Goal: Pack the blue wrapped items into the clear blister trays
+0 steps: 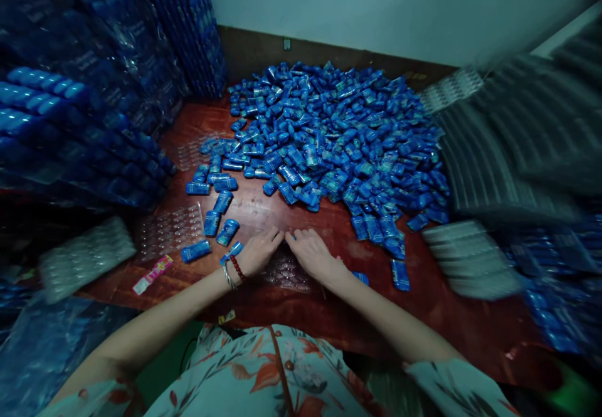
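Two bare hands lay on a clear, dimpled plastic blister tray (pixel 286 273) at the near edge of the reddish-brown wooden table (pixel 291 307). Left hand (pixel 256 251) and right hand (pixel 313 253) rested palms down, fingers loosely together, fingertips nearly meeting, clamped on nothing. Six small blue glossy rounded packets (pixel 227 231) lay scattered just left of the hands; another clear tray (pixel 172 229) sat beside them. Beyond, uncounted hundreds formed a heaped blue pile (pixel 338 135). Filled, wrapped tray stacks (pixel 70 128) rose far left; blurred ribbed trays (pixel 470 257) lay right.
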`<state>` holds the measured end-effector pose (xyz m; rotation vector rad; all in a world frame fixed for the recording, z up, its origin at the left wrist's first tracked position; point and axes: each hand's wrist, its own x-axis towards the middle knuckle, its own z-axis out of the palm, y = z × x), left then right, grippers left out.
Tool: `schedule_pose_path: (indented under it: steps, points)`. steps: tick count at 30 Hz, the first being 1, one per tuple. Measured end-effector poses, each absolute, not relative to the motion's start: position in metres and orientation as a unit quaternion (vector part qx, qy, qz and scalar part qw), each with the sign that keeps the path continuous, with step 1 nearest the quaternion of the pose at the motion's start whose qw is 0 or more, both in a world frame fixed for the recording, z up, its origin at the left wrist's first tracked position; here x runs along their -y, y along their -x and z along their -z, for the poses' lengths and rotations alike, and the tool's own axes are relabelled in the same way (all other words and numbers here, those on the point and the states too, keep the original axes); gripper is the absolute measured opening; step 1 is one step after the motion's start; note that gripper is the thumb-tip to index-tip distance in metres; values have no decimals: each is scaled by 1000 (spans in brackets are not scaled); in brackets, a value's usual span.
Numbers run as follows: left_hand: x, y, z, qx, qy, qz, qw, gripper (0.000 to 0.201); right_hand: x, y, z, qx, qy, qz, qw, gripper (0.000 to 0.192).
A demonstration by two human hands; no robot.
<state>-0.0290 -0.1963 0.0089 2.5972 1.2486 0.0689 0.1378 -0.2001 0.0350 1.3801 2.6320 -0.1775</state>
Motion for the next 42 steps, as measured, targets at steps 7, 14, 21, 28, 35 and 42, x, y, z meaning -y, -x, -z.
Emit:
schedule_pose_path:
  steps: [7, 14, 21, 28, 35, 42]
  points:
    - [201, 37, 1, -441, -885, -57, 134, 32, 192, -149, -38, -866, -471, 156, 59, 32]
    - [142, 45, -16, -470, -832, -222, 193, 32, 136, -188, -30, -763, -619, 137, -126, 38]
    - [67, -5, -21, -467, -870, -120, 106, 26, 97, -163, -12, -776, -622, 80, -62, 31]
    - [93, 31, -8, -472, -865, -118, 120, 13, 188, -214, -6, -647, -631, 344, -254, 34]
    - [176, 91, -8, -594, -587, -339, 433, 31, 261, -213, -20, -676, -570, 420, -204, 22]
    - [243, 100, 0, -624, -586, -296, 424, 31, 255, -171, 5, -720, -576, 276, -271, 25]
